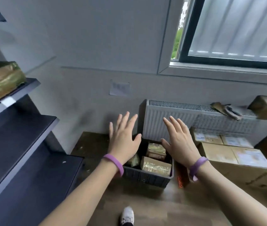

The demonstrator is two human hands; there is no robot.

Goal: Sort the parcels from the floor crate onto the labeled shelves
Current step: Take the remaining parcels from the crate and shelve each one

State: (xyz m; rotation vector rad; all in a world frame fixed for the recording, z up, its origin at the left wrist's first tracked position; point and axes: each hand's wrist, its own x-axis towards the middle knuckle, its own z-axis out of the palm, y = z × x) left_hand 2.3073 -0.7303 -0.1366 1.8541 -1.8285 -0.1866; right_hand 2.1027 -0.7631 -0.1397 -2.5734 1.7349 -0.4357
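- The floor crate (145,176) stands at lower centre of the frame, on the floor just in front of the radiator (194,118).
- At least three gold-brown wrapped parcels lie inside it: one at the near side (156,166), one behind it (156,150), and one partly hidden under the left wrist (133,160). Whether more lie beneath them cannot be told.
- One similar wrapped parcel (0,80) sits on an upper shelf at the far left of the frame, above a pale label (8,101) on the shelf edge. Its writing is too blurred to read.
- The lower shelves (23,132), at left and lower left, show no parcels on the parts in view.
- The left hand (123,139) and right hand (178,141) are both stretched out over the crate, fingers straight and spread, holding nothing and touching no parcel.
- My judgement: sorting is at an early stage, with one parcel apparently placed and most of the visible load waiting in the crate. The step in hand looks like a reach for the next parcel.
- Cardboard boxes (227,154) are stacked at right; whether they belong to the task is unclear.
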